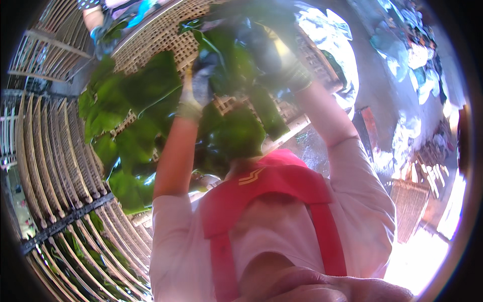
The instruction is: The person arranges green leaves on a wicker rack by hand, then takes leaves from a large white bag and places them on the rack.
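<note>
My left hand (197,90), in a pale-cuffed work glove with dark fingers, is closed on a broad, glossy green leaf (224,53) at the upper middle. My right hand (284,58), gloved too, is at the far right side of that leaf; motion smears its fingers, so their grip cannot be made out. Beneath both hands lies a woven bamboo tray (156,40). Several more flat green leaves (151,83) cover its left and near parts, some overlapping. A narrower green piece (269,113) lies by the tray's near right edge.
At the upper left, another person's gloved hand (104,38) holds something green. Stacked woven trays (55,151) stand on a dark rack bar (68,219) along the left. White plastic sheeting (347,50) lies right of the tray; crumpled plastic (422,55) lies farther right.
</note>
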### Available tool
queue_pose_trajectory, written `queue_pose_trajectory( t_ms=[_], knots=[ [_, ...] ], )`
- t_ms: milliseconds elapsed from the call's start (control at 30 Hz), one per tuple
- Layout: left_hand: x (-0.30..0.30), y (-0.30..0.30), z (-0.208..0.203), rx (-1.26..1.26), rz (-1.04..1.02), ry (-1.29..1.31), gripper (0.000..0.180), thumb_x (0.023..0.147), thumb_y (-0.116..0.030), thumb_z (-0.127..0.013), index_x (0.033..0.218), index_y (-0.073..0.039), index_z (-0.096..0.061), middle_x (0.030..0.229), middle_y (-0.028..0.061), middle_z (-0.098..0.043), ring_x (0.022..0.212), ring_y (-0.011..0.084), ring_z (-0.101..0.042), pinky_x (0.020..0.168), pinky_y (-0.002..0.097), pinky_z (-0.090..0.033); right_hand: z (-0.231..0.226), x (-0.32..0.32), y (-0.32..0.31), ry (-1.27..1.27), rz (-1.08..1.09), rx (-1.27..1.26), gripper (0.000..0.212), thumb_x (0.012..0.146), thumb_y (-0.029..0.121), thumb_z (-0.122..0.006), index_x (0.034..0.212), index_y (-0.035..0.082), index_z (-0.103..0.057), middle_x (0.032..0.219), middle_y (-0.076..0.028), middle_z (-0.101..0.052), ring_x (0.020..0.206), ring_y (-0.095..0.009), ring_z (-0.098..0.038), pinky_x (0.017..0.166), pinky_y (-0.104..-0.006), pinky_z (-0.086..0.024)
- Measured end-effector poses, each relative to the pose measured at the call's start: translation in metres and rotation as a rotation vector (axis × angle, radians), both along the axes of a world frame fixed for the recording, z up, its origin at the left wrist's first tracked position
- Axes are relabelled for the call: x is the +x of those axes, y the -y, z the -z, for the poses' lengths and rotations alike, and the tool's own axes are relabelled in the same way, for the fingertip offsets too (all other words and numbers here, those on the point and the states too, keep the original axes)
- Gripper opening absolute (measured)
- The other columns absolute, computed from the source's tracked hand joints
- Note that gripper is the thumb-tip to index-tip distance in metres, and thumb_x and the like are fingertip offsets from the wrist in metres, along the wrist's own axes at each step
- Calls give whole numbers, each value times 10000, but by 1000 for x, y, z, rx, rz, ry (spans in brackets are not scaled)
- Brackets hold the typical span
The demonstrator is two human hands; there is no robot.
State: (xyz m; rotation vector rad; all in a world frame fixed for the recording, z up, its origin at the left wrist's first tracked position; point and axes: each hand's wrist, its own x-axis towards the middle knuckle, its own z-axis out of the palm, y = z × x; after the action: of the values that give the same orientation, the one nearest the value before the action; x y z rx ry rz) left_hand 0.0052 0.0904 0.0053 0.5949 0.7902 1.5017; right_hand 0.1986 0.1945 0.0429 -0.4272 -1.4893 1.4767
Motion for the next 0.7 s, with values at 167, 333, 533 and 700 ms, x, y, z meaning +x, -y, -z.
queue_pose_trajectory(
  t_ms=[167,333,533,700],
  knots=[
    [-24,-8,-5,-26,-165,-279,379,861,-139,-639,1217,-86,-522,1192,50,-571,1084,181,-543,904,368,-460,-27,18,-16,759,231,243,341,933,243,-527,1171,-1,-536,1135,-148,-571,994,-192,-532,829,-311,-462],
    [4,49,-19,43,-234,-602,462,912,-105,-587,1342,-40,-431,1312,60,-496,1163,162,-498,979,335,-413,24,39,-1,1642,-5,787,666,882,195,-529,1465,81,-227,1484,-255,-223,1316,-422,-329,1106,-459,-279],
    [29,139,1,-116,-172,-323,456,926,-73,-558,1353,-9,-408,1327,82,-478,1164,162,-504,978,231,-398,44,23,-50,1763,-41,911,786,801,201,-638,1473,161,-232,1512,-223,-184,1370,-417,-240,1085,-487,-323],
    [85,163,0,-108,-71,-358,472,949,-259,-486,1341,-4,-420,1323,139,-491,1152,229,-523,983,334,-417,42,56,-159,1797,-74,877,729,743,291,-641,1395,94,-381,1199,-209,-555,988,-340,-576,858,-412,-449]
  ],
)
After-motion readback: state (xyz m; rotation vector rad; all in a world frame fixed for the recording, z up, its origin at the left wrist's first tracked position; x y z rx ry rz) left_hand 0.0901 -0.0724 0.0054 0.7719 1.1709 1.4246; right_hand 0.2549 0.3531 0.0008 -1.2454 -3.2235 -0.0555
